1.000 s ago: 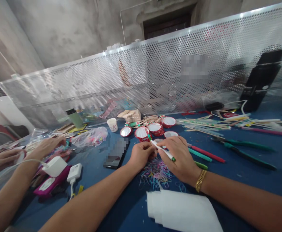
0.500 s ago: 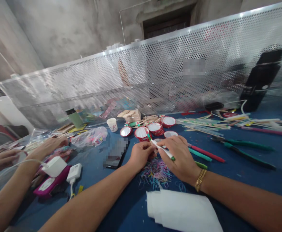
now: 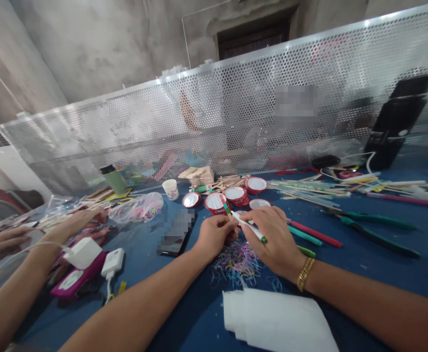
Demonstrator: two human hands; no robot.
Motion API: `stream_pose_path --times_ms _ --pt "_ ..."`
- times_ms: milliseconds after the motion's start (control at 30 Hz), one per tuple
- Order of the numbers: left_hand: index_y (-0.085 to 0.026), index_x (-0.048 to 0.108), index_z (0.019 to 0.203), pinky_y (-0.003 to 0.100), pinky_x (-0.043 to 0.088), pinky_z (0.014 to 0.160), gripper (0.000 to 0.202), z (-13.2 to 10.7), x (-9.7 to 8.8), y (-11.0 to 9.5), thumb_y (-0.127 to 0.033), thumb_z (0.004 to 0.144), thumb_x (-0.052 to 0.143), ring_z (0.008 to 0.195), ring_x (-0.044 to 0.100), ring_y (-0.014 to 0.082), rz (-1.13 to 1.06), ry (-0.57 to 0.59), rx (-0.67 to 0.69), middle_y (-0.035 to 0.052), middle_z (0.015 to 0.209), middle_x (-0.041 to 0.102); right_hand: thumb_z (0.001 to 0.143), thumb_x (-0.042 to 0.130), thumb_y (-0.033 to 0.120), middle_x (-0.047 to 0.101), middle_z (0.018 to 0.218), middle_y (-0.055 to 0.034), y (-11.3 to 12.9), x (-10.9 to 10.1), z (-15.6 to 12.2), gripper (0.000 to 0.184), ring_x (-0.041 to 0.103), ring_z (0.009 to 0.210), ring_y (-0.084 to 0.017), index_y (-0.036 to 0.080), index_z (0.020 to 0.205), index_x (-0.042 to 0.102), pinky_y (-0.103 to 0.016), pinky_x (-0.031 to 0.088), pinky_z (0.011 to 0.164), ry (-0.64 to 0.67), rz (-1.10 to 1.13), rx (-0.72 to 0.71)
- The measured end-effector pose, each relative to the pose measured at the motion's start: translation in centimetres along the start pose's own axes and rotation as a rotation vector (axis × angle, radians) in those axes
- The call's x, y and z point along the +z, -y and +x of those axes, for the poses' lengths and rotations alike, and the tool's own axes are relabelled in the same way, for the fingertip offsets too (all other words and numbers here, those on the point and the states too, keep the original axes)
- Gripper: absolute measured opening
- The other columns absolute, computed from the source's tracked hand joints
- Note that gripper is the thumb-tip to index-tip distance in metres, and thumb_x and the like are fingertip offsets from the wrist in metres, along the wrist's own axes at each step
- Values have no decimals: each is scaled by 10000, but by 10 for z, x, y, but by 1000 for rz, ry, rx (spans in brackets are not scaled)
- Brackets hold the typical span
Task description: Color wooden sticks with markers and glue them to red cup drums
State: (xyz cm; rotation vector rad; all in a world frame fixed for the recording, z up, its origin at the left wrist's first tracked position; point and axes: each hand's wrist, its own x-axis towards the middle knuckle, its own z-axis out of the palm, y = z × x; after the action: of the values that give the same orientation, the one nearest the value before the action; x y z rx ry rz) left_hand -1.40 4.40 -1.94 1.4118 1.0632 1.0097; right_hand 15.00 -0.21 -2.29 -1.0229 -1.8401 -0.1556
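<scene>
The left hand (image 3: 214,237) has its grip pinched on a slim stick (image 3: 226,209) with red and green bands, its tip pointing to eleven o'clock; the right hand (image 3: 270,237) closes its grip round a smooth white pen (image 3: 252,229), its tip near the stick. At six o'clock lies a wispy tangle of threads (image 3: 238,266), at five some folded white sheeting (image 3: 276,318), at nine a flat phone (image 3: 177,239). Round, red-rimmed discs (image 3: 236,194) crowd twelve, before a perforated panel (image 3: 137,132). Blue bench (image 3: 184,303) stretches between the linked gold bracelet (image 3: 305,274) and the pliers (image 3: 375,227) at three
</scene>
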Motion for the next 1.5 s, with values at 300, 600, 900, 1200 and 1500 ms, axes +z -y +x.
stream_pose_path --times_ms 300,600,900,1200,1500 --pt "-151 628 605 201 336 459 349 0 0 0 -467 683 753 450 463 73 15 -10 19 -11 521 577 954 501 276 692 958 -32 0 1 0 130 571 969 -223 231 987 618 -411 342 899 1 6 -25" --pt "-153 613 583 203 346 469 327 -2 1 -4 -430 653 772 461 476 78 2 -30 7 -16 517 567 943 506 280 685 950 -32 1 0 0 140 570 959 -217 227 985 628 -403 344 891 13 -9 -28" --pt "-153 614 593 195 347 461 318 -2 1 -3 -423 685 755 455 476 73 -20 -12 3 -17 520 570 945 505 268 689 947 -36 1 0 0 119 565 947 -223 232 977 614 -410 336 879 -5 0 -20" --pt "-144 631 608 186 351 452 315 0 0 -1 -423 694 750 447 487 70 -15 -3 4 -7 527 593 947 503 266 689 949 -28 0 1 0 118 566 948 -221 234 978 613 -409 334 877 -8 -3 -17" --pt "-147 629 599 187 361 451 299 -1 1 -2 -403 701 743 450 491 70 -3 -18 11 -4 533 608 952 495 280 691 934 -32 2 -1 1 139 565 933 -214 225 965 623 -398 333 875 2 -2 -16"
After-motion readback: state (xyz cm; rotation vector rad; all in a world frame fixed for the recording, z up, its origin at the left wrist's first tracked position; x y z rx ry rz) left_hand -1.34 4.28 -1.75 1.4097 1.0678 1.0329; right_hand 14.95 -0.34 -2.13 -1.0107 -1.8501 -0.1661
